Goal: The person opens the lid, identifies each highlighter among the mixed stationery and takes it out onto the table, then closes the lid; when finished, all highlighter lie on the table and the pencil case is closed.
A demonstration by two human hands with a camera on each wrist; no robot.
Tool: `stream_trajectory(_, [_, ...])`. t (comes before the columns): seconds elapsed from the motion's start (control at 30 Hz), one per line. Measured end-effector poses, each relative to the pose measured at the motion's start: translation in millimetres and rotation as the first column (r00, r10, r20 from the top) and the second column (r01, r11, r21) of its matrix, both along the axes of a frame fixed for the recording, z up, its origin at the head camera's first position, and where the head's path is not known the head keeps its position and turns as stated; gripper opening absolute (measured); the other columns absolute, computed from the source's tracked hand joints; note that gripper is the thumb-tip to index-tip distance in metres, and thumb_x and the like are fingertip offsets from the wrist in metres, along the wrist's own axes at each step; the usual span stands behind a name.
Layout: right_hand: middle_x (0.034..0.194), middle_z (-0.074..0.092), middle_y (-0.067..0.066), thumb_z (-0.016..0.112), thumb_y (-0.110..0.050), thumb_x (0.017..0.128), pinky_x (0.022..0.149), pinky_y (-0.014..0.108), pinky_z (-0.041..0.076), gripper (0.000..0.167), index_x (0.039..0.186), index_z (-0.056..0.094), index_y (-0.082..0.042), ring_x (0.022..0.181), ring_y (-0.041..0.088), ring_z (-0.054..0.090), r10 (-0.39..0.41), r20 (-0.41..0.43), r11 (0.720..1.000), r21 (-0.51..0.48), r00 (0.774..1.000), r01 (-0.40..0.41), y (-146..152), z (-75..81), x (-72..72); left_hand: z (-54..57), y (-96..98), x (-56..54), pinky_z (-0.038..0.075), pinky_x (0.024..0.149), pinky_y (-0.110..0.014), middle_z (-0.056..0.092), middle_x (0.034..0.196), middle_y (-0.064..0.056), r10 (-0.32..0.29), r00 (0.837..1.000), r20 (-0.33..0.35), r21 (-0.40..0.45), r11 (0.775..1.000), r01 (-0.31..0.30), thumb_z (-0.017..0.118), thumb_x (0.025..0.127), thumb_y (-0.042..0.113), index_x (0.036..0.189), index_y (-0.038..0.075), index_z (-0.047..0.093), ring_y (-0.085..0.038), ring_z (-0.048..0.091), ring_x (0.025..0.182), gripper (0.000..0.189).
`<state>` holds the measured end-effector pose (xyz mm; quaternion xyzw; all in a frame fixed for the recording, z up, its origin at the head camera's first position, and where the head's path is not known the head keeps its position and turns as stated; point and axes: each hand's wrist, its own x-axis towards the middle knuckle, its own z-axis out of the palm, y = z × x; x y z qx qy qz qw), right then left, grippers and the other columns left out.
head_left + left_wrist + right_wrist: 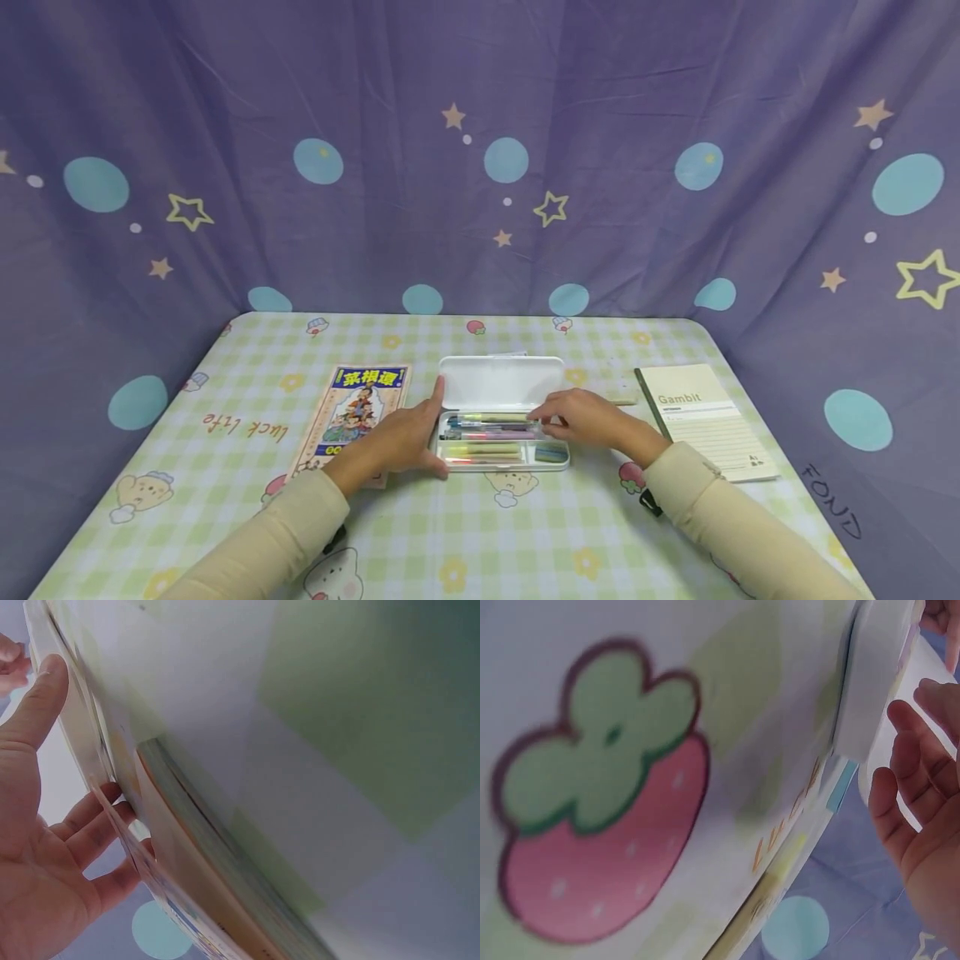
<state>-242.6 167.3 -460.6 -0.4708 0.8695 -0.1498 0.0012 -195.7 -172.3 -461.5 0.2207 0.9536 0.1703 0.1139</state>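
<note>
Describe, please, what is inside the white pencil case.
The white pencil case holds slim pens or pencils at the rear and front, and a blue-green item at front right. The right hand covers part of its rear right; anything beneath is hidden.

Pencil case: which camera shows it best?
The head view: it shows the open pencil case from above, with pens inside. The left and right wrist views, seen side-on, catch only parts of its outside.

Left of the case (504,468), passage is blocked by left hand (401,437) and book (358,414); right, by right hand (591,418); rear, by raised lid (498,383). Front access is afforded over cloth (450,529).
</note>
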Motion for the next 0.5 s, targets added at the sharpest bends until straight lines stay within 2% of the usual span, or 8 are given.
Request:
stream_trajectory(0.13, [0.085,0.068,-0.009,0.071,-0.018,0.095,0.061,0.016,0.044,0.024,0.118,0.077,-0.018,0.064,-0.003,0.049,0.023,0.010,1.000,-0.005,1.000,-0.023,-8,-1.2,2.2,0.6,0.1,0.3,0.042,0.117,-0.047,0.031,0.166,-0.017,0.002,1.000,0.003,-0.006,1.000,-0.002,0.088,0.066,0.061,0.162,0.010,-0.015,-0.037,0.053,0.138,0.149])
stream_trajectory(0.3, [0.091,0.070,-0.011,0.070,-0.022,0.097,0.061,0.016,0.043,0.025,0.122,0.076,-0.021,0.065,-0.005,0.047,0.005,0.055,1.000,0.025,0.998,-0.007,-14,-2.2,4.5,1.0,0.6,0.2,0.043,0.116,-0.048,0.032,0.165,-0.018,-0.006,1.000,0.000,0.004,1.000,0.006,0.088,0.067,0.060,0.163,0.009,-0.013,-0.038,0.053,0.137,0.149])
stream_trajectory(0.5, [0.093,0.071,-0.010,0.070,-0.023,0.097,0.065,0.019,0.045,0.027,0.123,0.075,-0.021,0.067,-0.003,0.048,0.010,0.042,0.998,0.068,0.999,-0.013,-18,-0.7,5.9,1.0,0.1,-0.1,0.043,0.116,-0.048,0.033,0.165,-0.019,-0.010,1.000,-0.005,0.000,1.000,0.010,0.088,0.067,0.060,0.162,0.008,-0.013,-0.038,0.054,0.137,0.148])
